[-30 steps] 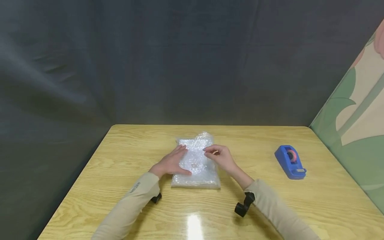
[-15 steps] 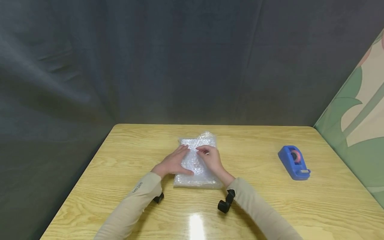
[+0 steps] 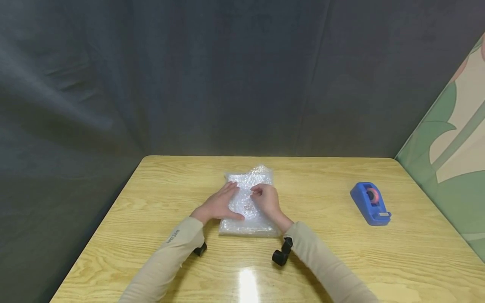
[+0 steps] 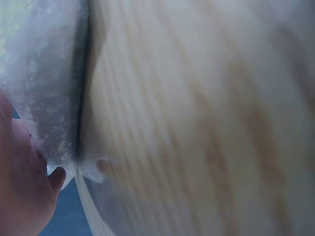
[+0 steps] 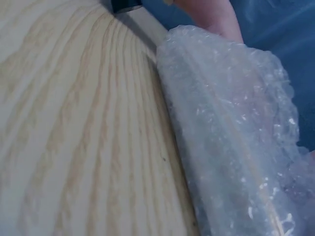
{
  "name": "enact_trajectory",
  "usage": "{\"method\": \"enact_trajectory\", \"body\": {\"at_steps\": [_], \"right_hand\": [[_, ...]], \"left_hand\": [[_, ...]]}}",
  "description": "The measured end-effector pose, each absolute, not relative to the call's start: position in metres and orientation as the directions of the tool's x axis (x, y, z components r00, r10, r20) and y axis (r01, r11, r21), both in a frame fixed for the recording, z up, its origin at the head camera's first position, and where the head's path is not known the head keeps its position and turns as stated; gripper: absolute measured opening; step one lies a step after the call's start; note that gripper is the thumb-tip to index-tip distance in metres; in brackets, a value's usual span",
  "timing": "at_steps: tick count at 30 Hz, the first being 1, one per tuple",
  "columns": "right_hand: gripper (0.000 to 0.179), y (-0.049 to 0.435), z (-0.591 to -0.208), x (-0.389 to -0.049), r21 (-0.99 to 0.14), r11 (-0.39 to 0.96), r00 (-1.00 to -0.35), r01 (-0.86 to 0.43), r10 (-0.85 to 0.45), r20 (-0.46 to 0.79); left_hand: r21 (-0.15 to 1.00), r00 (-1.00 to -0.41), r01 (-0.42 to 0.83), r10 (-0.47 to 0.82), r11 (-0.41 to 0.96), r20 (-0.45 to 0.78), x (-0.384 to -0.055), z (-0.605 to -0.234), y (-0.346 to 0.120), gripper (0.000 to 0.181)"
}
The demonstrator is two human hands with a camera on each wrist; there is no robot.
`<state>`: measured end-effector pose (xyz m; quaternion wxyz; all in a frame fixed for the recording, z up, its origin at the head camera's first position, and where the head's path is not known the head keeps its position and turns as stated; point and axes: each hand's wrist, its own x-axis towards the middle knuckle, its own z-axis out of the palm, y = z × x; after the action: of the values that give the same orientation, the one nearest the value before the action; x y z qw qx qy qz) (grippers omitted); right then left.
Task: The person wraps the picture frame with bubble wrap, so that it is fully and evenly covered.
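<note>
A flat package in clear bubble wrap (image 3: 250,227) lies on the wooden table, a loose crumpled end at its far side. My left hand (image 3: 217,205) rests on the left half of the package with fingers spread and thumb out toward the near end. Over the right half, my right hand (image 3: 266,199) has its fingers bent, thumb and fingertips close together at the upper surface; I cannot tell what is between them. The right wrist view shows the bubble wrap (image 5: 226,132) along its side. In the left wrist view part of the left hand (image 4: 24,182) shows beside the wrap.
A blue tape dispenser (image 3: 370,204) with a pink-centred roll stands at the right of the table (image 3: 322,181). Dark cloth (image 3: 242,84) hangs behind the far edge and on the left. A floral panel (image 3: 454,168) borders the right side.
My right hand has moved left over the package, then slightly back right, its fingertips staying near the wrap's surface. The left hand keeps its place on the package. The view has shifted a little.
</note>
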<state>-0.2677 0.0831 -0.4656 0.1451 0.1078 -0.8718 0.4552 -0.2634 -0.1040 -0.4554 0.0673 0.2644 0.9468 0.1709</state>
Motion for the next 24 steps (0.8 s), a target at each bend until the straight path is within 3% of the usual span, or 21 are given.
{"method": "enact_trajectory", "body": {"at_steps": [6,10,14,21,24], "right_hand": [[0.02,0.082,-0.462,-0.266,-0.712,0.624,-0.93,-0.322,-0.07,0.36],[0.003,0.081,-0.461,-0.266,-0.685,0.652,-0.927,-0.325,-0.077,0.367],[0.006,0.082,-0.461,-0.266,-0.669,0.666,-0.924,-0.329,-0.081,0.374],[0.054,0.087,-0.464,-0.271,-0.757,0.573,-0.939,-0.314,-0.07,0.336],[0.04,0.093,-0.465,-0.271,-0.781,0.523,-0.926,-0.342,-0.046,0.375]], "left_hand": [[0.365,-0.858,0.464,0.512,0.807,-0.042,-0.263,-0.453,-0.104,0.105],[0.366,-0.86,0.461,0.508,0.809,-0.041,-0.264,-0.453,-0.103,0.105],[0.365,-0.862,0.461,0.506,0.809,-0.034,-0.265,-0.455,-0.103,0.104],[0.358,-0.858,0.467,0.512,0.808,-0.037,-0.264,-0.455,-0.104,0.105],[0.362,-0.853,0.475,0.521,0.802,-0.036,-0.264,-0.453,-0.104,0.105]]}}
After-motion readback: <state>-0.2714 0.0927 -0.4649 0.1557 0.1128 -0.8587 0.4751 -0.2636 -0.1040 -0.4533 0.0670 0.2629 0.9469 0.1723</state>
